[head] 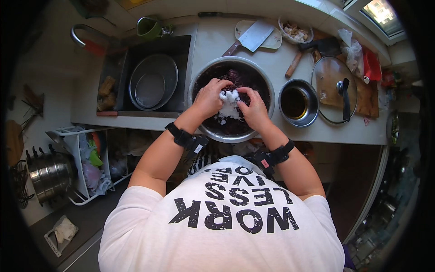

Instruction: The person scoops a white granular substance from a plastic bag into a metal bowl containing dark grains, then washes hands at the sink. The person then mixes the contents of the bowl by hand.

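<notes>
Before me on the counter stands a large stainless steel bowl holding a dark purplish mass whose kind I cannot tell. White powder with lumps lies on top of it, near the bowl's middle. Both hands are inside the rim. My left hand curves its fingers at the powder's left edge. My right hand has thumb and forefinger bent around the lumps from the right, a gap between them. White lumps lie between the two hands; whether the fingertips pinch any is unclear.
Left of the bowl, a sink holds a round metal pan. Behind lie a cleaver and a plastic tub of pale pieces. To the right are a metal pot with dark liquid, a glass lid and a wooden board.
</notes>
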`<state>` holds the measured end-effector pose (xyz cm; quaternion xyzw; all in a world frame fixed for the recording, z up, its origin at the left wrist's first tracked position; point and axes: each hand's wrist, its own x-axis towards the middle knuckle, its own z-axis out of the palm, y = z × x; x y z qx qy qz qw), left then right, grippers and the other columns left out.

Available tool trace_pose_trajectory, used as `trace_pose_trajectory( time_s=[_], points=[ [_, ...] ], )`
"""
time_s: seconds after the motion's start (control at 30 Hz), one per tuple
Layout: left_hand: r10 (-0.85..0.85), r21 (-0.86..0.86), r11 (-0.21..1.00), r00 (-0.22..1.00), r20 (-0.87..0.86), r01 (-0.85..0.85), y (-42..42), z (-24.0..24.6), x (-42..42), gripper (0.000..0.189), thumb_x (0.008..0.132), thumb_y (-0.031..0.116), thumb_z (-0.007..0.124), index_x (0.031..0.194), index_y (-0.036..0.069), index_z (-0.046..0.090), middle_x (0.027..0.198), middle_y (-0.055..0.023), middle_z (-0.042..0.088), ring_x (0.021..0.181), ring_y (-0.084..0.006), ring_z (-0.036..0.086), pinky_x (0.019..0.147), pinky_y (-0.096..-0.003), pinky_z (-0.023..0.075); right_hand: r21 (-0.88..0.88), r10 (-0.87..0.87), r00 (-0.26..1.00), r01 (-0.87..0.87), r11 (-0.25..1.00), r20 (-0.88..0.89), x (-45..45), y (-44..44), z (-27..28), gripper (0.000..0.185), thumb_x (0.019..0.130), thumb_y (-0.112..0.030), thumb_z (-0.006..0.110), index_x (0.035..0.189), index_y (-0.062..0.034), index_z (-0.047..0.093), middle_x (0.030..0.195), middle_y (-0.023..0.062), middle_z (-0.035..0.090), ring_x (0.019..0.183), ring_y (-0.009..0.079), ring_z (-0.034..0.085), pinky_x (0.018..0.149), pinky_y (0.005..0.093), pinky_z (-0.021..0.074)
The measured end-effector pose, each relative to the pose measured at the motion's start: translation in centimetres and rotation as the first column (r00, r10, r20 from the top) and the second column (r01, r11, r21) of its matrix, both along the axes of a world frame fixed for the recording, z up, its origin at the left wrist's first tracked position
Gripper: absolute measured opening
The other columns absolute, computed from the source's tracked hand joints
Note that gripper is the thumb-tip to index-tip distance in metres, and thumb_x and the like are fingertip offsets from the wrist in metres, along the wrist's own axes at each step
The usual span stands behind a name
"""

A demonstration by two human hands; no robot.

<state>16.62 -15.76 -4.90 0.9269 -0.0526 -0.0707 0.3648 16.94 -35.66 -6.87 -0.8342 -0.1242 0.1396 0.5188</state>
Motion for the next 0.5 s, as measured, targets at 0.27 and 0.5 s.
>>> trace_pose_trajectory(
  time_s=[0.27,0.5],
  points=[
    [-0.007,0.314,0.949,0.999,-0.050,0.022,-1.9,-0.9,-3.1,0.081,0.074,-0.005,0.064,0.146,0.024,0.041,0.135,-0.0255,0.044,0.120,-0.0468,0.051,0.099,-0.0491,0.0478,-0.268,0.045,0.999,-0.049,0.962,-0.022,-2.2,0.2,-0.5,0.093,0.072,-0.012,0.078,0.151,-0.0184,0.031,0.152,0.0307,0.024,0.131,0.0539,0.039,0.109,0.0513,0.0389],
    [0.039,0.272,0.962,0.999,0.009,-0.040,-1.2,-2.1,-0.3,0.042,0.082,0.001,0.054,0.122,0.014,0.055,0.103,-0.0202,0.063,0.093,-0.0456,0.063,0.080,-0.0535,0.0522,-0.296,0.011,0.996,0.016,0.955,0.090,-0.1,0.9,-1.8,0.051,0.080,-0.005,0.068,0.127,-0.0129,0.051,0.115,0.0244,0.054,0.101,0.0477,0.059,0.087,0.0521,0.0506]
  ],
)
